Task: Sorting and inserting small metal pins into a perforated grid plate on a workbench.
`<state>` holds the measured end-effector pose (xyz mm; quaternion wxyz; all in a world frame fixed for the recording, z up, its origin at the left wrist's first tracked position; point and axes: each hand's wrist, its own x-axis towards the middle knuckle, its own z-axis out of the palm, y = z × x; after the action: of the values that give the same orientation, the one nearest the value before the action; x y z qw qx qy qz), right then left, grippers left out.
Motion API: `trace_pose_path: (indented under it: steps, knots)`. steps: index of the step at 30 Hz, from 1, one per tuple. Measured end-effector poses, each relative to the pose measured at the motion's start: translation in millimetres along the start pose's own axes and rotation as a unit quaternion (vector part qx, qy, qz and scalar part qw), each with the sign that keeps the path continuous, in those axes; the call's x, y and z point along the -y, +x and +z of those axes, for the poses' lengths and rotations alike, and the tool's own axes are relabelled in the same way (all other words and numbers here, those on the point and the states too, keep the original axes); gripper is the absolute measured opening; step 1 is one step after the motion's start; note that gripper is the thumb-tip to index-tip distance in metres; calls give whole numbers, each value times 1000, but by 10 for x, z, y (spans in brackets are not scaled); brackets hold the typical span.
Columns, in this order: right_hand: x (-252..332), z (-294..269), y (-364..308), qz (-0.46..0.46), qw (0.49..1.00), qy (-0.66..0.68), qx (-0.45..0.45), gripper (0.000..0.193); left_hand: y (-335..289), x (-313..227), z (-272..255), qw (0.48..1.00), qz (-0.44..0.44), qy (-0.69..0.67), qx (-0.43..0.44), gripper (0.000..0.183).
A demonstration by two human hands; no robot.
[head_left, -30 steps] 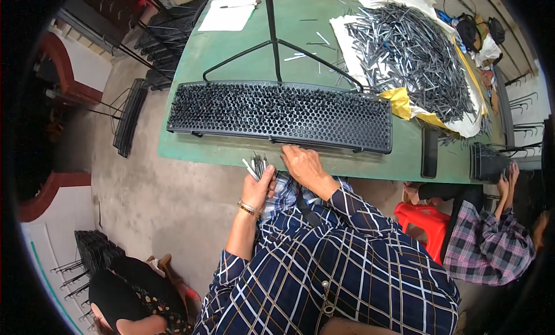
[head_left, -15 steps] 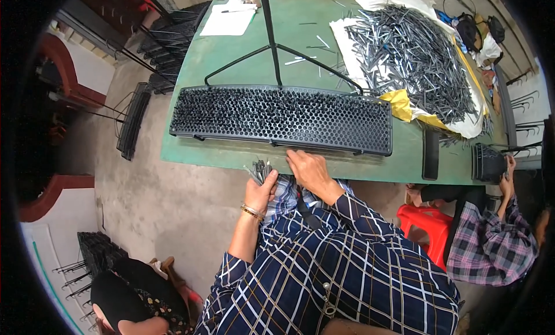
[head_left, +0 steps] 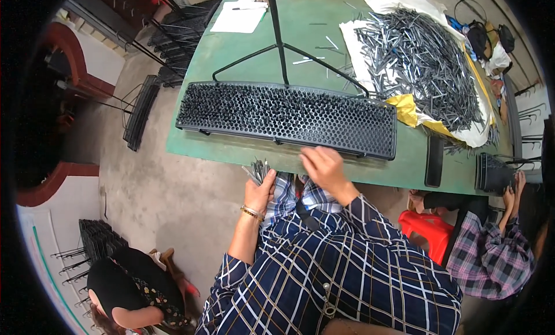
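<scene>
- At the near edge of the green table (head_left: 231, 92), the left hand (head_left: 260, 190) was closed around a bundle of thin metal pins (head_left: 258, 170), their tips fanning upward just below the table's edge.
- Beside it, the right hand (head_left: 324, 166) lay palm-down at the front rim of the long black perforated tray (head_left: 286, 112), fingers curled toward the holes; whether it pinched a pin, I could not tell.
- Across the tray, rows of pins already stood upright in the holes, denser toward its left end.
- Done well, as I judged it, this step called for feeding one pin at a time from the bundle, held upright over a free hole and pushed straight down, with the left hand kept close so the reach stayed short.
- Beyond the tray, a black stand's legs (head_left: 277, 49) straddled the table, and a large heap of loose pins (head_left: 422, 63) lay on white sheeting with a yellow corner.
- At the right, another person in a plaid sleeve (head_left: 485, 254) worked at a smaller black tray (head_left: 494, 173); a red stool (head_left: 430, 234) stood between.
- Against the earlier frames, the left hand with its bundle had stayed just below the table edge, and the right hand had held at the tray's front rim, drifting only slightly rightward.
</scene>
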<state>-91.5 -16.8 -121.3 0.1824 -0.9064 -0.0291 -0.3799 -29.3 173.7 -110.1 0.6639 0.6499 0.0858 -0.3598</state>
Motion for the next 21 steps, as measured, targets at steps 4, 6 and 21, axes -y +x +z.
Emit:
trace_pose_path:
  steps: [4, 6, 21]
  knots:
    - [-228, -145, -17, -23, 997, 57, 37, 20, 151, -200, 111, 999, 26, 12, -20, 26]
    - [-338, -153, -42, -50, 997, 47, 35, 21, 287, -333, 234, 997, 39, 20, -70, 29]
    - [106, 220, 37, 56, 984, 19, 169, 28, 469, -40, 91, 992, 108, -6, -68, 24]
